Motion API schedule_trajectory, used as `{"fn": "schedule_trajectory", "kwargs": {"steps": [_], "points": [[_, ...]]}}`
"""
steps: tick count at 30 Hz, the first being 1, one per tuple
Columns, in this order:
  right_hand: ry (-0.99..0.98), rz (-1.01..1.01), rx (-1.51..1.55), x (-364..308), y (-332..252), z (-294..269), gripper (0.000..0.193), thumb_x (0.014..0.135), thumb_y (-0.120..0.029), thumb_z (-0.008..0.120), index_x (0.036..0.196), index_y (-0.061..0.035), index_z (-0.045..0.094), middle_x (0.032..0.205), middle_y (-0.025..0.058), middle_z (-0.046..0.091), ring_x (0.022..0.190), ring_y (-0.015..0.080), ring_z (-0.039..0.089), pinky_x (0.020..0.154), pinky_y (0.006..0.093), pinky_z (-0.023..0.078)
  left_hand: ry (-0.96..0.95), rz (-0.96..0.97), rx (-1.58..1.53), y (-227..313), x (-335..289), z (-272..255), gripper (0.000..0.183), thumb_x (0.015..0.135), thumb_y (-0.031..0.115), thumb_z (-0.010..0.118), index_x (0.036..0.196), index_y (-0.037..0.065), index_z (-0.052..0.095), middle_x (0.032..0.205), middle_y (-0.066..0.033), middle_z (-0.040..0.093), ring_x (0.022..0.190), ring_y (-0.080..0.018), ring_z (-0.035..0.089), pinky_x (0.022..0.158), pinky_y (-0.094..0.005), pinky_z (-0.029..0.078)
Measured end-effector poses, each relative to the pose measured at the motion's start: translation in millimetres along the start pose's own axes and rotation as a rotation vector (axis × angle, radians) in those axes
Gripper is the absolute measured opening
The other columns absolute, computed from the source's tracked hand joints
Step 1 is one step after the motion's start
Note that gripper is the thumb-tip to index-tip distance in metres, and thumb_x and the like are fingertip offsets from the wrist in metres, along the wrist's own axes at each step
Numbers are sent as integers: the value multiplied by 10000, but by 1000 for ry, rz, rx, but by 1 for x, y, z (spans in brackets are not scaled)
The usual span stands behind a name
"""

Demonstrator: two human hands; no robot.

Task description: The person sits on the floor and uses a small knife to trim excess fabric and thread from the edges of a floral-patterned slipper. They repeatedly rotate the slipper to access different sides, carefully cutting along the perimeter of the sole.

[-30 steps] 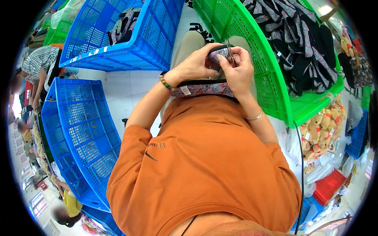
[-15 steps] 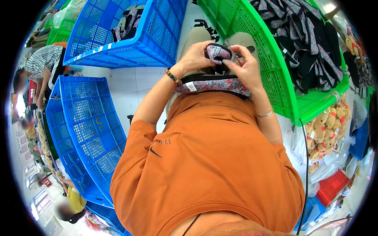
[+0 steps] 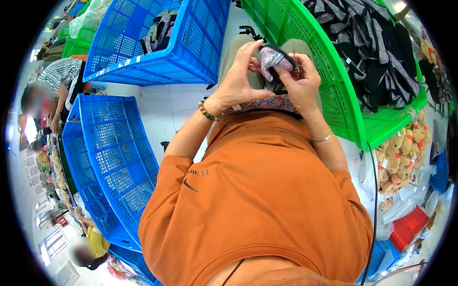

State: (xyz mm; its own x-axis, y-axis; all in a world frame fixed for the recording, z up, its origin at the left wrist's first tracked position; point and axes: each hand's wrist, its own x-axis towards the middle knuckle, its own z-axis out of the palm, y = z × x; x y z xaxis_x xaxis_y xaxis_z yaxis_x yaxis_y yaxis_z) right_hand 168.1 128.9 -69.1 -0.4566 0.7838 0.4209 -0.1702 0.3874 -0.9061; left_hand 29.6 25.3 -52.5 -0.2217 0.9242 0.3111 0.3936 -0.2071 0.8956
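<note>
A small grey-pink speckled fabric piece with black edging (image 3: 276,60) is held up over my lap, its outer side bulging in a rounded shape. My right hand (image 3: 304,85) pinches it, thumb on the near side. Around its left side my left hand (image 3: 234,86) is open, thumb stretched well away from the fingers; the fingertips are partly behind the piece, so I cannot tell if they touch it. Below both hands, a second speckled fabric piece with a black border (image 3: 279,102) lies across my lap, partly covered by my hands.
At right, a green crate (image 3: 329,90) holds many speckled and black pieces (image 3: 377,52). Blue crates (image 3: 191,62) (image 3: 119,157) stand at left, one with a few pieces inside. Stuffed toys (image 3: 403,152) lie beyond the green crate. A black cable (image 3: 375,200) hangs near my right arm.
The left thumb has come off the small fabric piece, and that hand has spread. The piece has turned in my right hand, showing more of its speckled outside.
</note>
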Motion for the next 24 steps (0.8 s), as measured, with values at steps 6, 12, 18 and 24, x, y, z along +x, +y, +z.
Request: {"fn": "schedule_trajectory", "kwargs": {"steps": [6,12,18,24], "points": [[88,21,-37,6,-22,2,319,702,-139,788,889,-4,568,730,4,561,607,47,501,526,197,427,219,206,291,8,8,5,704,607,21,749,1252,36,467,1228,-139,494,1032,-200,558,795,-284,498],[121,-11,0,8,-40,-9,294,705,-123,789,864,-9,569,709,-9,561,589,26,485,507,181,408,281,103,216,21,17,-10,229,700,-30,676,922,16,643,862,-74,647,715,-132,601,662,-243,483],[132,-63,-100,10,-43,-14,324,698,-122,794,869,-11,542,683,-23,539,564,24,440,481,180,384,276,-261,-382,16,18,-12,89,811,76,663,764,0,662,694,-14,636,597,-57,556,532,-191,448],[179,-111,-196,7,-49,-10,318,705,-158,794,830,-23,535,644,-11,518,536,40,430,464,197,377,78,48,-570,39,23,-3,351,848,54,619,1173,-36,523,1125,-89,578,1016,-139,556,901,-270,446]]}}
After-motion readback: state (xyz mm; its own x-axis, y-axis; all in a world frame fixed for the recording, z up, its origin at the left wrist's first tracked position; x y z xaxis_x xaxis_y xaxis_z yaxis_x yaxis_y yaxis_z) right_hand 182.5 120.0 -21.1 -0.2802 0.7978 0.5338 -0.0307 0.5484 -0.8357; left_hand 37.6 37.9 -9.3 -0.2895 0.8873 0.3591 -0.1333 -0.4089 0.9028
